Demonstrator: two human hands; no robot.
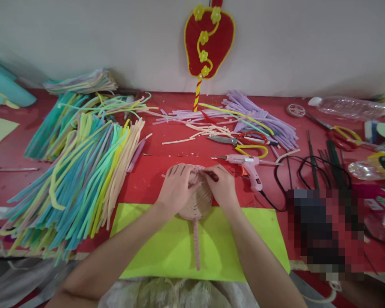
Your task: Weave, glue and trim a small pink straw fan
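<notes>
A round beige hand fan (pixel 201 201) lies with its handle (pixel 196 244), which looks wrapped in fuzzy pink, pointing toward me. My left hand (pixel 177 184) is closed over the fan's upper left edge, its fingers bent across the rim. At the upper right edge, my right hand (pixel 223 185) pinches with thumb and forefinger on a pink pipe cleaner (pixel 196 168) along the rim. The fingers partly hide the top of the fan. Under its lower part is a lime-green sheet (pixel 154 252), on the red tabletop (pixel 141 184).
Bundled coloured pipe cleaners (pixel 80 184) cover the left side; purple ones (pixel 259 117) lie behind. A pink glue gun (pixel 248 164) and scissors (pixel 234 139) lie right of my hands. A decorated red fan (pixel 192 47) stands by the wall. A plastic bottle (pixel 349 107) lies far right.
</notes>
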